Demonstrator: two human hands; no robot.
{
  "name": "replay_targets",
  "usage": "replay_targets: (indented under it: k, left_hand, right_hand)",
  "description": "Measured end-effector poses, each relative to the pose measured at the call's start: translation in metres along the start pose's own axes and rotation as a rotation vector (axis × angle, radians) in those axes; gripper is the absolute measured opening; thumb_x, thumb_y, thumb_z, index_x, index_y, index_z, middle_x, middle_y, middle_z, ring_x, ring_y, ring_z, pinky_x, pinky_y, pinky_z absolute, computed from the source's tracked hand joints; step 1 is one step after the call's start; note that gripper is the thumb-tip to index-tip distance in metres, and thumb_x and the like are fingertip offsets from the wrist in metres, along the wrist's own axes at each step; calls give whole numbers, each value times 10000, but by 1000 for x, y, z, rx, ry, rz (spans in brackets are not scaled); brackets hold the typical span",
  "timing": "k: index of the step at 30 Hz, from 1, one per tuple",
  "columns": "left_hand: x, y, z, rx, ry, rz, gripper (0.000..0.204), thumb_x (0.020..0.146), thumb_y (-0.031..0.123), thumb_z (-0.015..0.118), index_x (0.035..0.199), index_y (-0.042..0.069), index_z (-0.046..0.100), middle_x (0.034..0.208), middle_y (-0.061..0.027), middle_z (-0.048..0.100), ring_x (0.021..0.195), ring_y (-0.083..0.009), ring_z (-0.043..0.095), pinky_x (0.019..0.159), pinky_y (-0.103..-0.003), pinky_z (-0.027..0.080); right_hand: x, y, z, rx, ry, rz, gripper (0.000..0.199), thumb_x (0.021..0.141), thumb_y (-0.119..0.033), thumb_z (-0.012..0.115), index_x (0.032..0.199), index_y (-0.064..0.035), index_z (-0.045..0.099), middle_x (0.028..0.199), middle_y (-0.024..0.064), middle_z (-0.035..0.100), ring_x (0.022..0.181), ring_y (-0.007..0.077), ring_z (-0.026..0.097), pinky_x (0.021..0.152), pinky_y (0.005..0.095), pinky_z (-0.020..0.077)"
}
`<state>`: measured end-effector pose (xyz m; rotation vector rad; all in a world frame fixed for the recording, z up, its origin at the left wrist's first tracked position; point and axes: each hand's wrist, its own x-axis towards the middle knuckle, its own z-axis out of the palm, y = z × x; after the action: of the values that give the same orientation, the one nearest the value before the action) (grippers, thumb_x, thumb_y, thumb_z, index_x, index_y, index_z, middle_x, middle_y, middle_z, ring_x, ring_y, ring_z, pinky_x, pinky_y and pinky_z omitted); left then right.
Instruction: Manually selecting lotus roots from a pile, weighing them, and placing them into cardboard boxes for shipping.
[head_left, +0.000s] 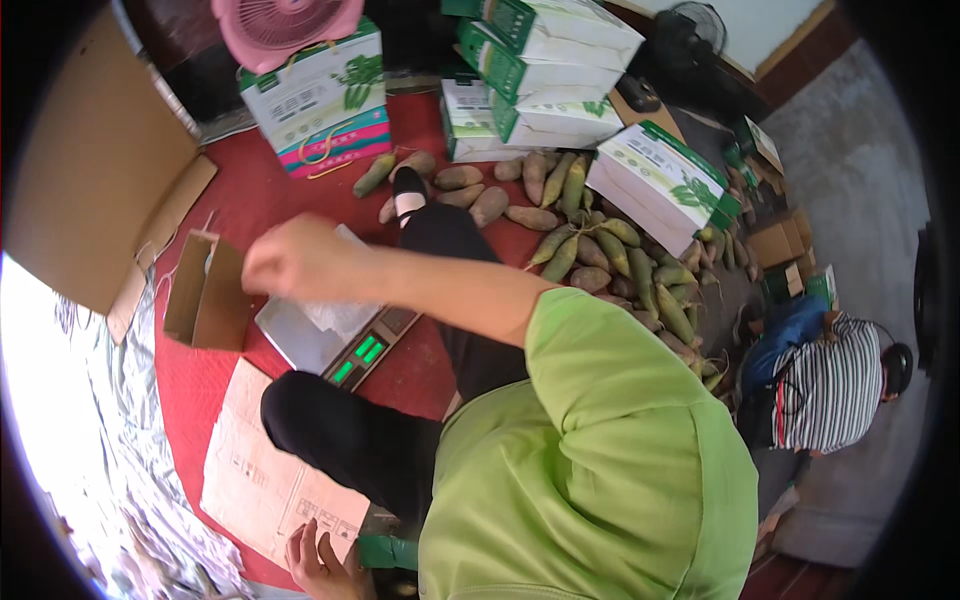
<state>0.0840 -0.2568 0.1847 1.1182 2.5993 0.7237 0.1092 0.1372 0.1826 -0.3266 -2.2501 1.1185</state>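
My right arm reaches across to the left. Its hand (pixel 305 258), blurred, hovers beside a narrow open cardboard box (pixel 215 295) and above a digital scale (pixel 360 355). Its fingers look bent, but the blur hides whether they hold anything. Something whitish and translucent (pixel 345 315) lies on the scale's pale pan, and the green display is lit. At the bottom, my left hand (pixel 325 565) rests at the edge of a flat cardboard sheet (pixel 265 470), fingers apart. Close beside it is a green object (pixel 388 552), partly hidden by my body.
Brownish root vegetables (pixel 490 205) and green ones (pixel 640 275) lie piled on the red floor covering (pixel 430 125). White-green cartons (pixel 655 185) stand behind them. A pink fan (pixel 285 30) is at the back, a large cardboard box (pixel 95 170) at left. Another person (pixel 830 385) sits at right.
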Motion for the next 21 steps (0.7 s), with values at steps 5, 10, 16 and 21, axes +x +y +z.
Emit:
replay_targets:
  k: [5, 10, 16, 21]
  left_hand:
    - [60, 37, 20, -13, 43, 250, 165, 841, -18, 583, 987, -22, 660, 912, -151, 663, 841, -295, 653, 716, -362, 517]
    - [115, 85, 61, -195, -30, 342, 145, 777, -72, 591, 896, -28, 661, 865, -142, 642, 803, -265, 627, 747, -335, 500]
    - [157, 126, 109, -342, -95, 448, 124, 784, -106, 589, 874, -53, 656, 773, -115, 628, 696, -189, 590, 666, -274, 473]
    - [181, 123, 151, -427, -192, 355, 95, 821, -66, 599, 892, -52, 660, 771, -96, 640, 723, -163, 602, 670, -262, 461]
  right_hand:
    - [-91, 131, -146, -164, 408, 409, 152, 820, -180, 647, 877, -51, 704, 829, 102, 694, 765, 192, 664, 699, 304, 504]
    - [-259, 222, -265, -563, 861, 658, 175, 815, -194, 623, 932, -86, 696, 934, 135, 682, 888, 301, 648, 787, 387, 508]
    - [-393, 185, -370, -1181, 1275, 1042, 427, 793, -247, 700, 1171, -97, 573, 1118, 165, 570, 1113, 339, 504, 961, 430, 417]
    - [-467, 176, -418, -1038, 1419, 1451, 782, 731, -462, 732, 1331, -40, 463, 1297, 212, 517, 1215, 367, 482, 1029, 450, 374]
